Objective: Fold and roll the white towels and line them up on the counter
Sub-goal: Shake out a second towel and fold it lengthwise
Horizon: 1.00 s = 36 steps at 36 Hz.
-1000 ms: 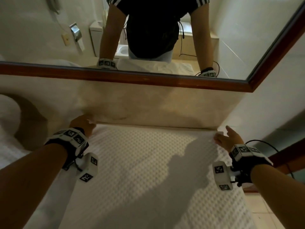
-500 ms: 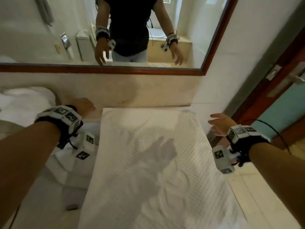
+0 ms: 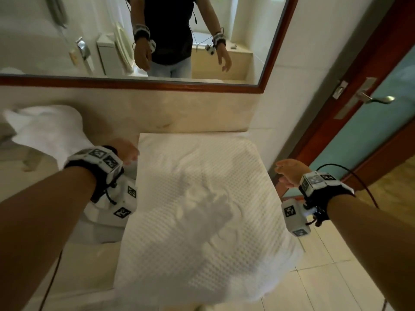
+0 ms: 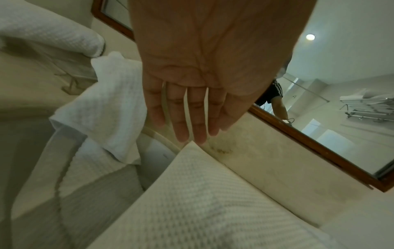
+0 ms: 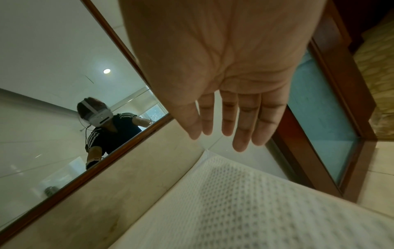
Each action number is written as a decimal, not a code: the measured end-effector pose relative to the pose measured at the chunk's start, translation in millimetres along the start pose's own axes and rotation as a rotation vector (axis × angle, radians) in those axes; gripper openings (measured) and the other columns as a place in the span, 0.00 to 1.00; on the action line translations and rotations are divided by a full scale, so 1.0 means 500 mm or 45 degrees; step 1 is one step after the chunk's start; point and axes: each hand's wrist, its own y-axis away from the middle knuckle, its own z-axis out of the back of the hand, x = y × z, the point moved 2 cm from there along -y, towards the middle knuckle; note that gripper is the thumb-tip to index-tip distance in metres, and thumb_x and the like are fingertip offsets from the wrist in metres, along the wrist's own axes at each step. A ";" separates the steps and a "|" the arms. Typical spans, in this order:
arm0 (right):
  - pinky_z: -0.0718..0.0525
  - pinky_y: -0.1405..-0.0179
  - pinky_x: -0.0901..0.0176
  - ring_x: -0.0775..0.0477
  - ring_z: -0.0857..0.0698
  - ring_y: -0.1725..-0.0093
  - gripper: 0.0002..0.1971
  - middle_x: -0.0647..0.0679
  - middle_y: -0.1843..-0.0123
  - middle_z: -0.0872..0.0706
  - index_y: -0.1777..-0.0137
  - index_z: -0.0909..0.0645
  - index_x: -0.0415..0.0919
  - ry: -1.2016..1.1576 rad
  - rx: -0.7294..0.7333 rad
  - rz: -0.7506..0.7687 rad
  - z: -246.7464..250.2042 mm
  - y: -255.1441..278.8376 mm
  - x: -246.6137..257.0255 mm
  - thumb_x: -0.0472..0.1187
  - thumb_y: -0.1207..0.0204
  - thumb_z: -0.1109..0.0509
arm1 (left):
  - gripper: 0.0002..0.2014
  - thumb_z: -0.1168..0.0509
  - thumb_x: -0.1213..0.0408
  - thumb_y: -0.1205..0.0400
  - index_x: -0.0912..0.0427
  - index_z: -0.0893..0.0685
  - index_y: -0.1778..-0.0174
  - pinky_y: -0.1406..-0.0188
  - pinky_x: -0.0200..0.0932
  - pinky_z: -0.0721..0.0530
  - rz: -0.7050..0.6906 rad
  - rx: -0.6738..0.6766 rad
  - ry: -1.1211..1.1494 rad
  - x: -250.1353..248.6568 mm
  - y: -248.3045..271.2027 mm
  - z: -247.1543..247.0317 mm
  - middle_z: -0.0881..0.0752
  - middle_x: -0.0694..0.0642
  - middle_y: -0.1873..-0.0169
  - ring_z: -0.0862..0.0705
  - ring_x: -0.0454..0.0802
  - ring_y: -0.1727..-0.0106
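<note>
At the far left of the bench [image 3: 33, 173], well to the left of the spread towel [image 3: 202, 221], a heap of crumpled white towels [image 3: 51, 131] lies against the back wall, one of them draped down toward the bench's front. The left hand [image 3: 125, 150] hovers just beside the spread towel's far left corner, its fingers [image 4: 181, 118] straight and close together, holding nothing and clear of the cloth. The spread towel, white with a waffle weave, lies flat on the bench, its far edge against the splashback under the wood-framed mirror [image 3: 157, 84] and its near edge hanging over the bench's front. The right hand [image 3: 290, 171] floats just off the spread towel's right edge, palm open, fingers relaxed and empty. Right of that stands a door [image 3: 370, 131] with a metal handle.
</note>
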 end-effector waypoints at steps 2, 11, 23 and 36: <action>0.18 0.45 0.47 0.36 0.16 0.41 0.17 0.33 0.38 0.17 0.30 0.27 0.38 0.026 -0.002 -0.005 -0.009 -0.028 0.005 0.36 0.18 0.39 | 0.15 0.41 0.69 0.16 0.74 0.21 0.38 0.60 0.43 0.18 0.028 0.030 0.089 -0.018 -0.011 -0.032 0.16 0.64 0.41 0.20 0.57 0.52; 0.20 0.45 0.49 0.34 0.18 0.40 0.22 0.32 0.35 0.20 0.29 0.30 0.37 0.131 -0.012 -0.008 -0.077 -0.256 0.022 0.39 0.21 0.33 | 0.16 0.44 0.71 0.16 0.71 0.21 0.33 0.34 0.53 0.22 -0.071 0.143 -0.093 -0.171 -0.159 -0.146 0.19 0.67 0.34 0.20 0.63 0.32; 0.26 0.49 0.54 0.35 0.21 0.35 0.30 0.36 0.30 0.23 0.26 0.31 0.37 0.206 -0.084 -0.124 -0.128 -0.457 -0.008 0.53 0.24 0.32 | 0.11 0.39 0.65 0.19 0.59 0.17 0.42 0.39 0.51 0.18 -0.135 0.234 0.078 -0.254 -0.351 -0.320 0.16 0.62 0.40 0.18 0.61 0.39; 0.29 0.43 0.68 0.46 0.18 0.37 0.22 0.45 0.36 0.15 0.26 0.27 0.49 0.225 0.028 0.470 -0.198 -0.361 0.147 0.36 0.20 0.40 | 0.56 0.40 0.22 0.44 0.58 0.31 0.25 0.28 0.63 0.27 -0.056 0.530 0.408 -0.380 -0.366 -0.382 0.26 0.66 0.27 0.24 0.68 0.29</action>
